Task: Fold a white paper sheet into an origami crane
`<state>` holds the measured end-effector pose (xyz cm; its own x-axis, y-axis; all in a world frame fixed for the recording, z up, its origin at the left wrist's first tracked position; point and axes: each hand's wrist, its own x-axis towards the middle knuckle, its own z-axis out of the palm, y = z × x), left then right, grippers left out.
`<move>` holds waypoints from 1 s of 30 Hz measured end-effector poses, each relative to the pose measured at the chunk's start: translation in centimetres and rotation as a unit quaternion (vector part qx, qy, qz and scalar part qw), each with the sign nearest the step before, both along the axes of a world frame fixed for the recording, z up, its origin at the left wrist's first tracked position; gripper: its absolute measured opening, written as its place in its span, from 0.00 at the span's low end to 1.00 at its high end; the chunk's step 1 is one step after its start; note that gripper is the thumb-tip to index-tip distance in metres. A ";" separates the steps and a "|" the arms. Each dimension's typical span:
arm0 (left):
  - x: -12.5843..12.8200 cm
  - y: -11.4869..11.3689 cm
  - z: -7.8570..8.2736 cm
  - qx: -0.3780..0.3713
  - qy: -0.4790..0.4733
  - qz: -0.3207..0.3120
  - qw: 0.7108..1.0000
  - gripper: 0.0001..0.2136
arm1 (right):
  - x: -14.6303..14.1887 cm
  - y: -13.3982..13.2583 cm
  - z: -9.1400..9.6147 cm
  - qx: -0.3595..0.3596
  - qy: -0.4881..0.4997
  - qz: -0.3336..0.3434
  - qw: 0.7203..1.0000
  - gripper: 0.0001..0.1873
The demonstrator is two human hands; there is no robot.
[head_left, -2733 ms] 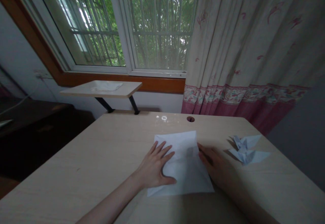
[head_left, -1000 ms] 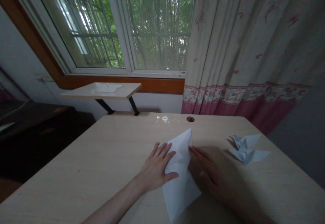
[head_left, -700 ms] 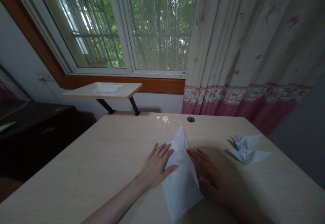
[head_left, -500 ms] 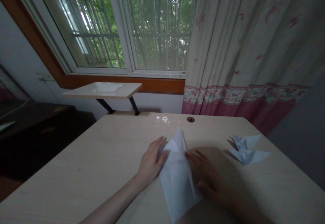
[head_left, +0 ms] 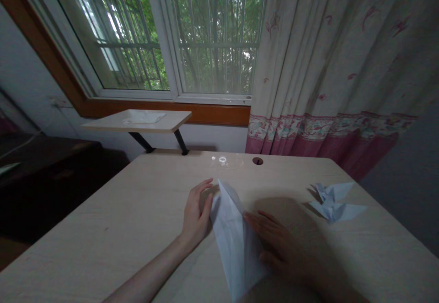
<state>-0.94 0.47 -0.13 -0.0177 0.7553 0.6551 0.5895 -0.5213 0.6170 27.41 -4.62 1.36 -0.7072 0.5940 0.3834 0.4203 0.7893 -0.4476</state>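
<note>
A white sheet of paper (head_left: 233, 239), folded into a long pointed shape, lies on the light wooden table (head_left: 120, 229) in front of me. My left hand (head_left: 197, 211) rests along its left edge, fingers stretched out and lifting that flap slightly. Flat on the paper's right side lies my right hand (head_left: 274, 248), its fingers spread and pressing down. Two finished folded paper cranes (head_left: 332, 202) sit on the table to the right, apart from both hands.
A cable hole (head_left: 257, 161) is in the table near its far edge. Behind stand a small raised shelf (head_left: 137, 121), a barred window (head_left: 192, 33) and a patterned curtain (head_left: 336, 65). A dark cabinet (head_left: 44, 175) is at the left.
The flat sheet has been folded into a narrow pointed shape and turned. My left hand slid off the paper to its left edge; my right hand moved onto the paper's right side.
</note>
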 end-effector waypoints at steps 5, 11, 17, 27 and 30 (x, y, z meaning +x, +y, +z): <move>0.0 -0.1 0.1 0.004 -0.004 -0.001 1.000 0.11 | -0.4 0.0 0.2 -0.019 -0.032 0.004 0.999 0.37; 0.2 0.1 0.2 -0.036 0.054 -0.089 0.994 0.12 | -0.5 -0.1 -0.3 -0.043 -0.059 -0.015 0.997 0.37; 0.8 -0.1 0.3 -0.120 0.199 -0.201 0.952 0.16 | -0.5 0.1 -0.7 -0.061 -0.069 -0.007 0.996 0.34; 0.6 -0.1 0.2 -0.130 0.352 -0.229 0.898 0.19 | -0.9 0.3 -1.8 -0.046 -0.062 -0.071 0.995 0.19; 0.3 -0.1 0.6 -0.145 0.350 -0.262 0.888 0.23 | -0.9 0.4 -2.3 -0.039 -0.044 -0.119 0.991 0.14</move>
<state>-0.64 0.36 0.45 0.7203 0.6784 0.1448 0.6047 -0.7164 0.3480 26.55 -4.24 -0.97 -0.5730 0.7729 0.2726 0.6304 0.6282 -0.4561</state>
